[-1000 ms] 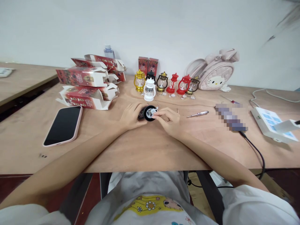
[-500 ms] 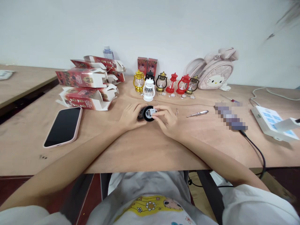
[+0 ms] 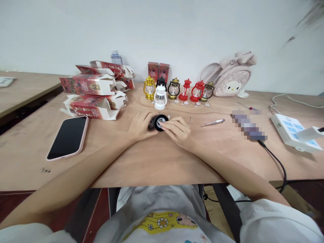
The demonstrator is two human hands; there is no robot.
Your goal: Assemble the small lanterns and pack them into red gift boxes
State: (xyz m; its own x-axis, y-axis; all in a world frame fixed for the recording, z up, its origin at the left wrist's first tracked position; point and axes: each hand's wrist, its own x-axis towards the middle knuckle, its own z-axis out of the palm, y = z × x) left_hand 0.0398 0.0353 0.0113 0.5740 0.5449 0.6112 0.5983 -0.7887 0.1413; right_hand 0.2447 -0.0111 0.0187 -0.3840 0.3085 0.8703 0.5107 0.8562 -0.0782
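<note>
Right hand (image 3: 178, 133) shifted toward one base (image 3: 155, 124)

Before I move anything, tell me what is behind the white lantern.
A black lantern, then two red boxes; the white lantern covers most of the black one's body.

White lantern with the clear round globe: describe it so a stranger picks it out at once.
On the brown wooden table, find the cluster of small lanterns near the pale wall. Toward its left end, look just right of the gold-coloured lantern, in front of the black lantern. The white lantern alone is white and stands foremost.
</note>
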